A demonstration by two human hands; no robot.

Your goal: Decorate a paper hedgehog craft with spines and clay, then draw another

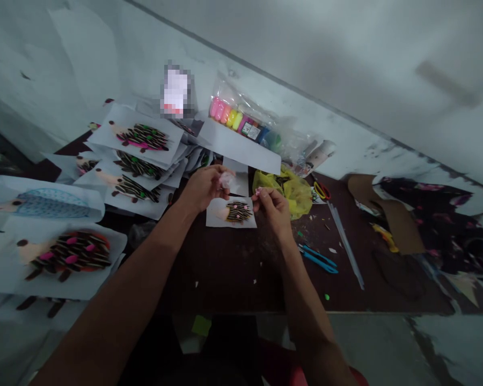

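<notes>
My left hand has its fingers closed round a pale pink lump, which looks like soft clay in thin plastic wrap. Between the fingertips of my right hand is a small pink piece, perhaps of the same clay. Below and between both hands lies a white paper with a hedgehog picture. Its body is covered in dark sticks or strips with several pink dots. A yellow plastic bag sits just beyond my right hand.
Stacked hedgehog pictures fill the left side. Behind are a clear bag of coloured clay and a blurred-out screen. To the right lie blue-handled scissors, yellow-red scissors, clear sticks, cardboard and dark floral cloth.
</notes>
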